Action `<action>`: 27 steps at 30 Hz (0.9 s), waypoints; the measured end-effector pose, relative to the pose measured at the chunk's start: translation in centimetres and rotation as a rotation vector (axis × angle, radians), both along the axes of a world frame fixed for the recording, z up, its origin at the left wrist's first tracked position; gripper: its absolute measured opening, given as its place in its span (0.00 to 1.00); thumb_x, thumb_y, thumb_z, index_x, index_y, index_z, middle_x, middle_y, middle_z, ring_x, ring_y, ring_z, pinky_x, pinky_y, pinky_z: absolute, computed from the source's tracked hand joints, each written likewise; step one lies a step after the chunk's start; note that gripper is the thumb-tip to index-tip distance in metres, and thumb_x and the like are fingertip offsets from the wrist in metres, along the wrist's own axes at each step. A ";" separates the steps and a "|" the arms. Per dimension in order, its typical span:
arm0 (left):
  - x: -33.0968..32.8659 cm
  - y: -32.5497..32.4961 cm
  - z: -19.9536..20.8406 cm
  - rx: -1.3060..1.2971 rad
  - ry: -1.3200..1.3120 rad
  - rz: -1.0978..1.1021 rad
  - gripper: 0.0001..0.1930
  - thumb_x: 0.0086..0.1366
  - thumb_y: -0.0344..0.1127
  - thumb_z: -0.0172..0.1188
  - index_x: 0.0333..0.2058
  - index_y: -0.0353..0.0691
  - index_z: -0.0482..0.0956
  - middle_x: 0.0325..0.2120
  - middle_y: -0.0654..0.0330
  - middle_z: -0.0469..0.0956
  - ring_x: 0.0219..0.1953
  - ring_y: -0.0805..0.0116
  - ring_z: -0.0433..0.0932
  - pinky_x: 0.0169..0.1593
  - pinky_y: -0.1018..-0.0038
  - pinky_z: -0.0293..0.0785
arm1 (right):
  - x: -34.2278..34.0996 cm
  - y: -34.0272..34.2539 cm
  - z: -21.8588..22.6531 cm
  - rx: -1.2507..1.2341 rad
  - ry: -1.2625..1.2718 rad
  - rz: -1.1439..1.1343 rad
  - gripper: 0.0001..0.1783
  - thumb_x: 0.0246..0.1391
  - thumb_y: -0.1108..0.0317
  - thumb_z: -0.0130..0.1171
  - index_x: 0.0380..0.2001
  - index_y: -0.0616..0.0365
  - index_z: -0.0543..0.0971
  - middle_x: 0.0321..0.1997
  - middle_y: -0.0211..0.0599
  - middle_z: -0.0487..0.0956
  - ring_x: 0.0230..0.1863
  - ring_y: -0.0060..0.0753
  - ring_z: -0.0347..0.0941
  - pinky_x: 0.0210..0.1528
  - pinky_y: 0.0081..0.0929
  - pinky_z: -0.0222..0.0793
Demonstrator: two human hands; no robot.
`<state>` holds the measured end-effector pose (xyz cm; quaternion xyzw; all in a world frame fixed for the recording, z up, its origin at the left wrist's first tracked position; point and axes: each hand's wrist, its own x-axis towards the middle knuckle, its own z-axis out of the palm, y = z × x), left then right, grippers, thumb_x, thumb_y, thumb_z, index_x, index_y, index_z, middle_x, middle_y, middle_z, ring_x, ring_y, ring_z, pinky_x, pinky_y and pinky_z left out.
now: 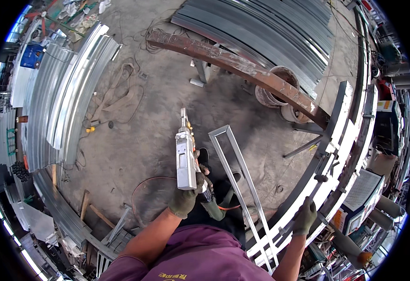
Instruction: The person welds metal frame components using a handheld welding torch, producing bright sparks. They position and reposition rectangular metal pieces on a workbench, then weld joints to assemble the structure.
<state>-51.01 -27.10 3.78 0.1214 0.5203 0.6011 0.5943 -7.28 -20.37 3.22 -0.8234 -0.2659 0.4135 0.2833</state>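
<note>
Silver, boxy tool (pixel 185 159) needs steadying by the olive-gloved left hand (pixel 185 199), fingers wrapped round it. Olive-gloved right hand (pixel 304 219) curls, hold unclear.

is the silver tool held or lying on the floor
Held: the gloved left hand grips the near end of the silver tool, with its nozzle pointing forward above the floor.

Grey floor (pixel 153 110) is looking pretty smudgy, metal stacks (pixel 261 28) are sitting left and up ahead, bright strips (pixel 28 260) are glowing far left.
</note>
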 end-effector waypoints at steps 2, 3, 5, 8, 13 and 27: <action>0.2 -0.3 -0.7 0.074 -0.011 -0.039 0.41 0.78 0.50 0.65 0.79 0.41 0.54 0.51 0.56 0.75 0.37 0.69 0.81 0.44 0.70 0.82 | -3.1 1.1 -1.5 -0.001 0.090 0.018 0.18 0.73 0.54 0.64 0.52 0.57 0.85 0.23 0.22 0.70 0.14 0.18 0.64 0.15 0.23 0.59; 0.5 -0.4 -0.3 0.037 0.001 -0.049 0.38 0.80 0.49 0.62 0.77 0.41 0.56 0.50 0.56 0.76 0.37 0.70 0.81 0.44 0.70 0.81 | -5.8 1.6 -0.9 -0.034 0.123 0.080 0.18 0.74 0.54 0.64 0.53 0.56 0.85 0.23 0.21 0.70 0.15 0.18 0.64 0.15 0.23 0.59; 1.0 -1.4 -0.7 0.037 0.021 -0.118 0.23 0.84 0.44 0.56 0.68 0.39 0.68 0.41 0.59 0.80 0.36 0.72 0.81 0.42 0.72 0.79 | -10.7 1.4 -0.4 -0.082 0.209 0.176 0.17 0.74 0.55 0.64 0.55 0.56 0.85 0.23 0.20 0.70 0.15 0.17 0.64 0.15 0.22 0.59; 2.5 -4.3 -2.3 -0.065 0.076 -0.269 0.28 0.83 0.58 0.52 0.61 0.36 0.70 0.32 0.59 0.80 0.33 0.69 0.82 0.40 0.71 0.79 | -15.6 0.1 -1.0 -0.133 0.298 0.265 0.17 0.73 0.62 0.65 0.56 0.62 0.83 0.23 0.24 0.74 0.16 0.18 0.67 0.17 0.23 0.61; 4.3 -7.1 -4.9 -0.028 0.066 -0.279 0.24 0.84 0.48 0.55 0.68 0.39 0.66 0.42 0.59 0.79 0.38 0.71 0.80 0.46 0.71 0.79 | -19.8 -1.6 -1.8 -0.164 0.347 0.327 0.14 0.74 0.62 0.63 0.52 0.62 0.82 0.23 0.25 0.74 0.16 0.18 0.67 0.18 0.22 0.61; 6.5 -9.0 -5.7 0.069 0.037 -0.172 0.28 0.81 0.37 0.62 0.73 0.41 0.62 0.51 0.63 0.77 0.46 0.76 0.80 0.50 0.75 0.81 | -20.1 -2.5 -3.4 -0.093 0.291 0.404 0.13 0.75 0.63 0.61 0.52 0.63 0.81 0.22 0.23 0.74 0.16 0.16 0.65 0.18 0.21 0.60</action>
